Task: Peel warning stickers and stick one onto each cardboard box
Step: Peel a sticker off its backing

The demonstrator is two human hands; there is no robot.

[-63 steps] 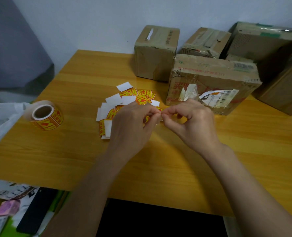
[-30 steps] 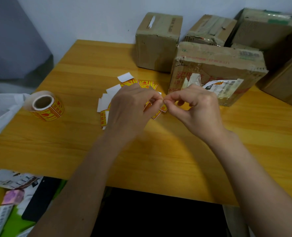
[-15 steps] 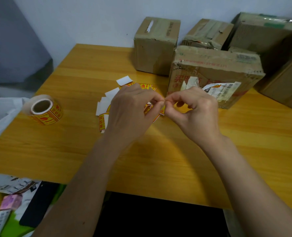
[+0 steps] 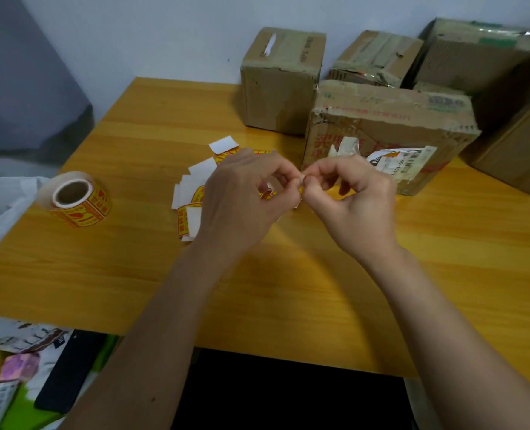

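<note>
Together, left hand [image 4: 242, 197] and right hand [image 4: 356, 200] pinch one sticker [image 4: 300, 190]; five cardboard boxes [image 4: 381, 125], one roll [image 4: 77, 198]

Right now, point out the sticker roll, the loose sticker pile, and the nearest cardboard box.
sticker roll [image 4: 75, 198], head view, on its yellow printed side.
loose sticker pile [image 4: 192, 193], head view, on a white backing piece.
nearest cardboard box [image 4: 381, 102], head view, on its top face.

Soft, even indoor light falls from above. The table [image 4: 319, 293] shows a faint glossy sheen and a diffuse shadow beneath the hands. Wide-angle distortion bends the edges; the fingertips and far boxes [image 4: 381, 125] look slightly soft.
</note>
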